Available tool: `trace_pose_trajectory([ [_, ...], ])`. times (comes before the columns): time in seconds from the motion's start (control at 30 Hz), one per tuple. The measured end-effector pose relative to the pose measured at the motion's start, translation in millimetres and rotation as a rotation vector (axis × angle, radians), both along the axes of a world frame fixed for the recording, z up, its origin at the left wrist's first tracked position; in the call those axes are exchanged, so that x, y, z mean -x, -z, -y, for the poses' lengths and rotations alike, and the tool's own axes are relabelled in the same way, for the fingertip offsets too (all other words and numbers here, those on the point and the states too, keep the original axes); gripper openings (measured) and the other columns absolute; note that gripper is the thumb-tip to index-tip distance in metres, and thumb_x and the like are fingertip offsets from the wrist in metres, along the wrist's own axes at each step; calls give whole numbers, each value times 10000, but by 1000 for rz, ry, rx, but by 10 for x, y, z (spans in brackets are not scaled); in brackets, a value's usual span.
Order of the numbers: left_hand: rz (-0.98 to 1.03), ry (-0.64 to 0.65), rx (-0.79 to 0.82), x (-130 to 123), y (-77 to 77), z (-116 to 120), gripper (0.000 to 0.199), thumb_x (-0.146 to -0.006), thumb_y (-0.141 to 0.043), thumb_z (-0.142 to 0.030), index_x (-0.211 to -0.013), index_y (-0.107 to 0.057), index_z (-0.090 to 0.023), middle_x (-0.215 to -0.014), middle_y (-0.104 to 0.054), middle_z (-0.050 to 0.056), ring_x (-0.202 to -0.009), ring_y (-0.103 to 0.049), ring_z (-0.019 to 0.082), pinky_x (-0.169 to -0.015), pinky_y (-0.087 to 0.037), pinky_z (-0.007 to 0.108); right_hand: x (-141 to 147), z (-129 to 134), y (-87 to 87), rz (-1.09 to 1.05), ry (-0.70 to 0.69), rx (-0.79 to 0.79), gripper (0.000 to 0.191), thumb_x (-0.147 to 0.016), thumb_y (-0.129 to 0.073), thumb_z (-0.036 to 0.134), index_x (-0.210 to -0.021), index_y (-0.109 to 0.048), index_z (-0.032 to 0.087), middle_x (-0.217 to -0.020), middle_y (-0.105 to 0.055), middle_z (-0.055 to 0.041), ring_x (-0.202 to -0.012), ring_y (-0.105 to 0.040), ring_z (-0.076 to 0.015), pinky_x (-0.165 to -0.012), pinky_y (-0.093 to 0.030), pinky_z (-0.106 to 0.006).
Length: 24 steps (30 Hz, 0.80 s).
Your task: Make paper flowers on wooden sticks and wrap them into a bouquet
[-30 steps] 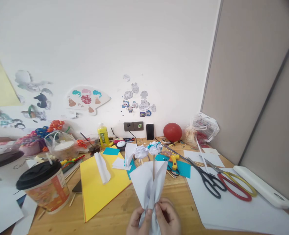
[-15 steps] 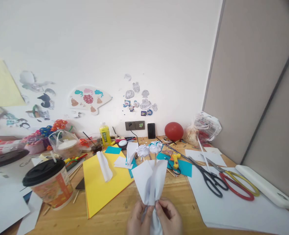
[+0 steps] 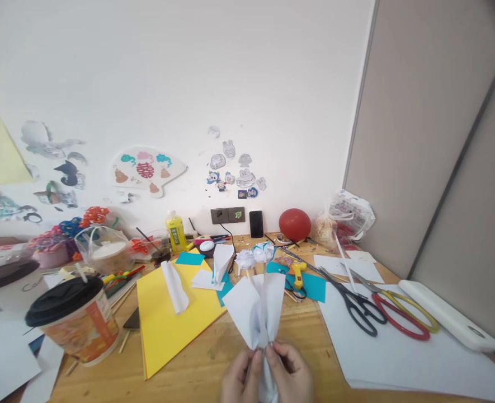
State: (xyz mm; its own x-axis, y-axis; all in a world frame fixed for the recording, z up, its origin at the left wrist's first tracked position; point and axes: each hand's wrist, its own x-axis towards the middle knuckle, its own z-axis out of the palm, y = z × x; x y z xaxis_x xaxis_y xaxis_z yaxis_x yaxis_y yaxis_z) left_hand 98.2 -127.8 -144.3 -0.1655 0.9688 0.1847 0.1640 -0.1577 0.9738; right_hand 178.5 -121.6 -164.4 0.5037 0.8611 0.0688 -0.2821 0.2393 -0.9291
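Note:
A white paper wrap stands upright at the bottom centre, flared at the top and gathered narrow below. Two crumpled paper flowers, one white and one white with blue edges, rise on sticks above its opening. My left hand pinches the gathered neck from the left, thumb in front. From the right, my right hand pinches the same neck, its thumb close to the other one. The fingers behind the paper are partly hidden.
Yellow sheets and a lidded cup lie left. Right are black scissors, red-and-yellow-handled scissors and white paper. Behind stand a yellow glue gun, a red balloon and a phone.
The view has shifted slightly, so the table items sit a little further left. Both hands keep their hold on the paper neck, with the thumbs slightly closer together.

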Motion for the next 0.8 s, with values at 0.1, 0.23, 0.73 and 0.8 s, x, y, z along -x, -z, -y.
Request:
trace_pose_trajectory([
  [0.1, 42, 152, 58, 44, -55, 19, 462, -711, -542, -615, -727, -668, -171, -686, -691, 51, -674, -627, 198, -622, -496, 243, -81, -3, 17, 64, -106, 50, 330, -606, -715, 474, -664, -711, 149, -702, -712, -101, -693, -665, -244, -648, -536, -299],
  [0.23, 61, 192, 92, 78, -62, 36, 501, -696, -554, -620, -840, -690, -160, -811, -710, 80, -805, -638, 231, -727, -499, 276, -152, -1, -16, 179, -117, 8, 291, -648, -689, 442, -638, -710, 152, -710, -703, -95, -706, -654, -233, -668, -531, -294],
  [0.73, 97, 421, 106, 310, -355, -232, 427, -502, -756, -528, -645, -683, -132, -663, -697, 75, -653, -623, 230, -631, -507, 326, -68, 75, -235, -68, -123, -21, 373, -520, -763, 526, -561, -657, 170, -635, -684, -69, -594, -632, -203, -572, -508, -286],
  [0.8, 8, 486, 94, 343, -412, -170, 434, -558, -711, -565, -680, -694, -149, -702, -701, 75, -718, -633, 246, -660, -513, 337, -82, 84, -240, -67, -176, -57, 371, -522, -764, 525, -545, -645, 173, -641, -684, -67, -592, -628, -201, -573, -503, -289],
])
